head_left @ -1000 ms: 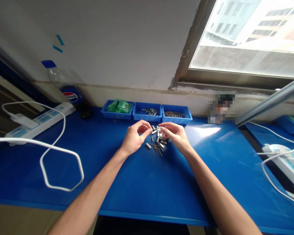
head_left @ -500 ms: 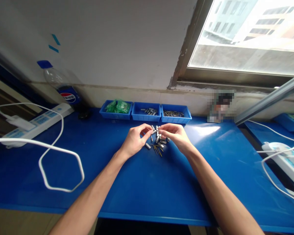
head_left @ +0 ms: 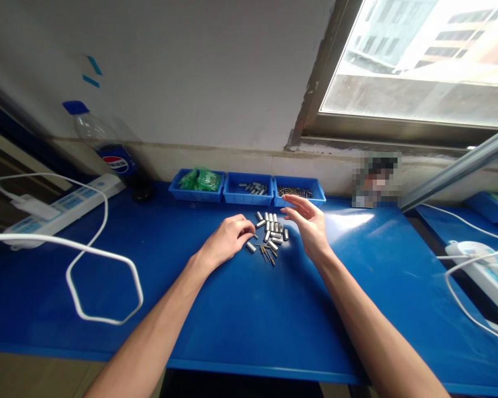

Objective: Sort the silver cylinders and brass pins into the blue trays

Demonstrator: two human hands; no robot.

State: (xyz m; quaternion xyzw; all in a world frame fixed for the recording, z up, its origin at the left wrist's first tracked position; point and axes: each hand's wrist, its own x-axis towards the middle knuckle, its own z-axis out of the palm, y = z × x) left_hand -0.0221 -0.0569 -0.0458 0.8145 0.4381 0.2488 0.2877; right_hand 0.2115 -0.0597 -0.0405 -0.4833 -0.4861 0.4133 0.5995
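Blue desk [head_left: 232, 320] shoved up against a greyish wall [head_left: 211, 72], and that's my whole workspace. Far left there's a white power strip [head_left: 77, 203], then a cola bottle [head_left: 116, 164] behind it, then a blue bin [head_left: 195, 196] with green packets [head_left: 205, 179]. Next along is my left hand [head_left: 226, 240], low over the desk, thumb and index brought close together at the end of a little pin [head_left: 256, 236]; honestly can't tell if I've got it pinched or am just touching it. Behind that, the middle bin [head_left: 248, 200] has a few silvery bits in it. The loose metal pieces [head_left: 269, 226] lie bunched on the desk between my hands, with some brass-ended pins [head_left: 269, 255] on the near side. My right hand [head_left: 313, 224] hangs just right of them, fingers spread with nothing in them, in front of the right-hand bin [head_left: 318, 190] of thin pins. I'd guess I'm at the single-pin-handling step, and the next move calls for a light, precise fingertip grip, since the pieces sit so close together.
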